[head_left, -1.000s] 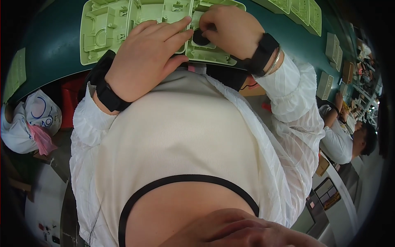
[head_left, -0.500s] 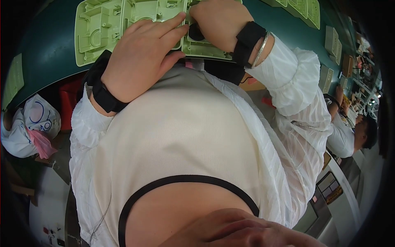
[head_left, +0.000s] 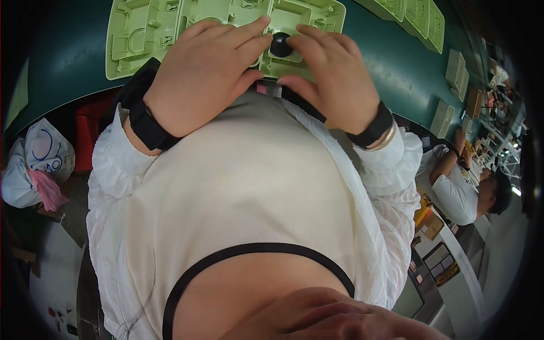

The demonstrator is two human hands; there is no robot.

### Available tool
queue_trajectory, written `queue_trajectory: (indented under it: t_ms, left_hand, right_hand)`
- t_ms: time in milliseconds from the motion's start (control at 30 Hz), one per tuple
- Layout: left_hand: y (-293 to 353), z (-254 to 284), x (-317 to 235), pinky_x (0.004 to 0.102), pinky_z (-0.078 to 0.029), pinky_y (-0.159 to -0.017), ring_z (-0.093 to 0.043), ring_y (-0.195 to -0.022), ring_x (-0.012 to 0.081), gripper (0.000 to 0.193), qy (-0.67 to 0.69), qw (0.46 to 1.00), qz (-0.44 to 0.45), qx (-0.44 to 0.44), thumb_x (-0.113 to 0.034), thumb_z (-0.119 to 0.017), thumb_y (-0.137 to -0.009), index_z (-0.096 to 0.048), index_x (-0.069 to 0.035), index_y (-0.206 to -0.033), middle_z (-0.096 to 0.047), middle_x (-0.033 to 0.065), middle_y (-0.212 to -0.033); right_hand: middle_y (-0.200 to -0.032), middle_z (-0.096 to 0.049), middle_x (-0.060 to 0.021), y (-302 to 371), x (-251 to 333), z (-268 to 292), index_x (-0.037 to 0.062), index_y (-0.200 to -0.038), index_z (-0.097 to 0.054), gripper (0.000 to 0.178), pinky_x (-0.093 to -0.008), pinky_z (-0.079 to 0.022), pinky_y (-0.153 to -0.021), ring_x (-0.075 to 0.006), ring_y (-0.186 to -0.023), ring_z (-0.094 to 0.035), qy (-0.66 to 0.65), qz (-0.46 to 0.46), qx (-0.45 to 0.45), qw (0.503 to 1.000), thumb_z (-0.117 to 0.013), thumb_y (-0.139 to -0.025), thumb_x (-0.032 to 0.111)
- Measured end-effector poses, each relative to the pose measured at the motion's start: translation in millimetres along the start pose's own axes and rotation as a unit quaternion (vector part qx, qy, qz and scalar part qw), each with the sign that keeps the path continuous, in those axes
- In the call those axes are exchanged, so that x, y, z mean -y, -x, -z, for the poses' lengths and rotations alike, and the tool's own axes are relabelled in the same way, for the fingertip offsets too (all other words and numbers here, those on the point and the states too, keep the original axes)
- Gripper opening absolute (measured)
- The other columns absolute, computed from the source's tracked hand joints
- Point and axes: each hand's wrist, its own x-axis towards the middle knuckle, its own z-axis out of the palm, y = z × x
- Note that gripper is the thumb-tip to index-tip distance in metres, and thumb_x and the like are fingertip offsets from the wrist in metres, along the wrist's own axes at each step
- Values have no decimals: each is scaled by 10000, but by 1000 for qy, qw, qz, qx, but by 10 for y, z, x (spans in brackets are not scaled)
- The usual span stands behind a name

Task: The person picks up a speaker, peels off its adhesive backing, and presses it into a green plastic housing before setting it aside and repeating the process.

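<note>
Green surface (head_left: 68,68) up top, we've shifted both hands: right hand (head_left: 334,79) now fingertip-pinching the black knob (head_left: 281,44) at 12 o'clock, left hand (head_left: 204,73) flat, holding nothing, steadying the pale green tray (head_left: 141,34).

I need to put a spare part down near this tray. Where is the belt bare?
Bare dark green belt lies left of the light green tray, and again between the tray's right end and the other green trays. It is crowded where the left hand and right hand cover the black knob.
</note>
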Motion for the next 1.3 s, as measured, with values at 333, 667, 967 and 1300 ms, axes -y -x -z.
queue_trajectory:
  t_ms: [333,667,967,1300]
  left_hand:
    - [-176,-137,-33,384,-458,-1024,-633,-1123,238,429,10,1000,6,16,-195,-744,-876,-646,-72,-1275,-599,34,-1446]
    - [-38,-59,76,390,-464,-1018,-637,-1110,243,439,5,999,-13,31,-197,-736,-891,-623,-59,-1293,-584,53,-1453]
    - [23,34,29,434,-461,-1048,-616,-1152,316,506,34,998,16,54,-197,-730,-914,-583,-78,-1382,-509,45,-1556]
    - [19,87,-18,434,-468,-1036,-618,-1125,320,505,13,997,21,68,-203,-721,-924,-575,-68,-1389,-513,57,-1550]
  right_hand:
    - [-1379,-610,-172,145,-143,-235,22,-1331,-555,684,-475,-412,-1086,-324,-1259,-587,39,3,-21,999,-774,-850,456]
    - [-1430,-575,-190,116,17,-440,8,-1399,-514,735,-467,-417,-1074,-342,-1268,-578,7,-8,-77,997,-784,-847,412]
    - [-1439,-582,-156,82,76,-450,38,-1399,-520,709,-464,-405,-1073,-327,-1283,-583,-29,4,-83,996,-794,-837,373]
    - [-1368,-632,-131,73,85,-394,59,-1332,-581,629,-454,-417,-1060,-315,-1220,-610,-32,23,-68,997,-800,-829,365]
